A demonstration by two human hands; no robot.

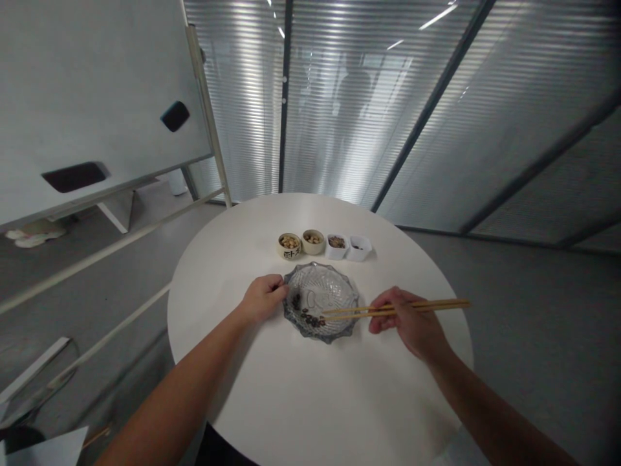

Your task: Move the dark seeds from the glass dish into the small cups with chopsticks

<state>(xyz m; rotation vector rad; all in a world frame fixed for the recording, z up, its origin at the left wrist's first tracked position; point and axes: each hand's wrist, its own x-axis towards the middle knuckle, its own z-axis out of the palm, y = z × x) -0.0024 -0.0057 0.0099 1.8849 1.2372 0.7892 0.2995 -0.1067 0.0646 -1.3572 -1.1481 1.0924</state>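
Observation:
A clear glass bowl [334, 285] with a scalloped rim stands on the round white table. Several small dark beans or seeds [310, 318] lie along its near left side. My left hand [264, 298] is closed on the left rim of the bowl. Wooden chopsticks [436, 304] are in my right hand [400, 317], to the right of the bowl. Their tips reach over the rim and come close to the dark pieces; I cannot tell whether anything is pinched between them.
Beyond the bowl stand two round cups [290, 246] of pale nuts or beans, a white square dish [336, 246] of brownish pieces and another white dish [359, 248] with a few dark bits. A whiteboard [107, 77] on a frame is at the left. Ribbed glass panels [334, 97] rise behind the table [291, 401].

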